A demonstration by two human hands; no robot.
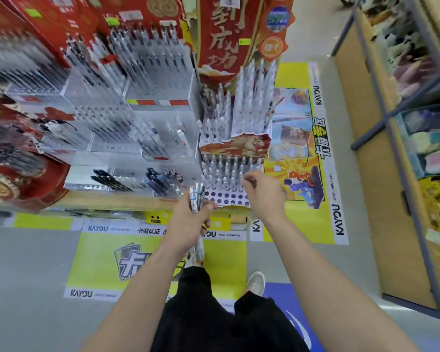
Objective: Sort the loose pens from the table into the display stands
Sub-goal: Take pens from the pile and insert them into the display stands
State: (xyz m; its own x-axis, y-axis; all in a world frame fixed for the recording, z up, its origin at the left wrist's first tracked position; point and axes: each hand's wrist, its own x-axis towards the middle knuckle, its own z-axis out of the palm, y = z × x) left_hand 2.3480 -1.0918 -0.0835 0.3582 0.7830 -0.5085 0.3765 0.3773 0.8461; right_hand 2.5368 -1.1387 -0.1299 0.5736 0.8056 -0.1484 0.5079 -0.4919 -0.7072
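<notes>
Pens (195, 199) stick out of the left hand (188, 222), which grips a bunch of them just in front of the stand (229, 196). Right hand (263, 191) is over the stand's front rows with its fingers curled. I cannot tell if it holds a pen.

Bright, even light, soft shadows; wide-angle bending at edges, motion blur upper left.
</notes>
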